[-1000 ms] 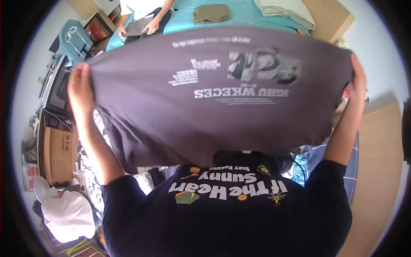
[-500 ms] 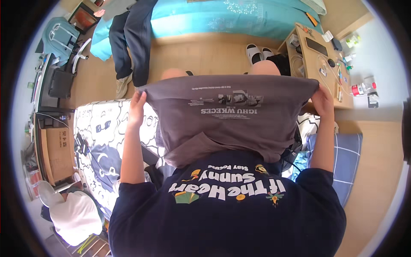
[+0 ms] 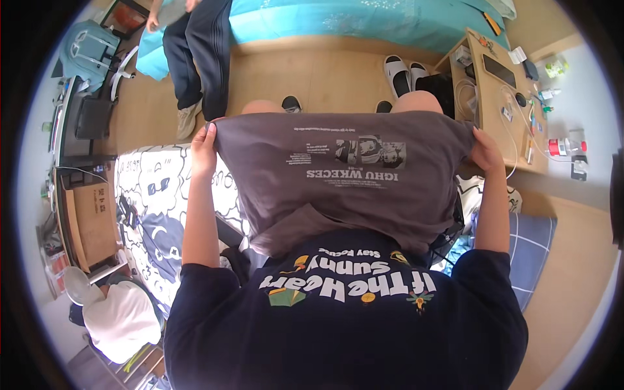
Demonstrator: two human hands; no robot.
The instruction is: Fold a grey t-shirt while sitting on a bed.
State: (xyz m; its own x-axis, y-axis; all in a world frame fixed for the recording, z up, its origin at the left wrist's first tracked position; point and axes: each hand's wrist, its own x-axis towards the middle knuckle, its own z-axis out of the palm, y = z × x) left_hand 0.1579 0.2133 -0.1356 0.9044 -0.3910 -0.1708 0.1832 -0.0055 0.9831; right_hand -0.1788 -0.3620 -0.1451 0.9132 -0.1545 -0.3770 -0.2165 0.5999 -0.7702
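A grey-brown printed T-shirt [image 3: 351,156] is stretched wide across my lap, its pale print upside down to me. At its far left corner my left hand [image 3: 205,151] grips the cloth, thumb on top. My right hand [image 3: 486,151] pinches the far right corner the same way. Between the two hands the far edge runs nearly straight, over my knees. The near part of the shirt lies bunched in folds against my dark top.
I sit on a bed with a black-and-white patterned sheet [image 3: 146,214]. Across the floor [image 3: 331,75] stands a bed with a turquoise cover [image 3: 338,23]; a person in dark trousers [image 3: 208,58] sits there. Slippers [image 3: 398,75] lie beside a wooden desk [image 3: 497,104]. A blue checked pillow [image 3: 530,247] is at right.
The shirt's far edge has been pulled flatter and its print is smoother. Both hands keep their corners. The view has shifted slightly, and the seated person's hands now show more.
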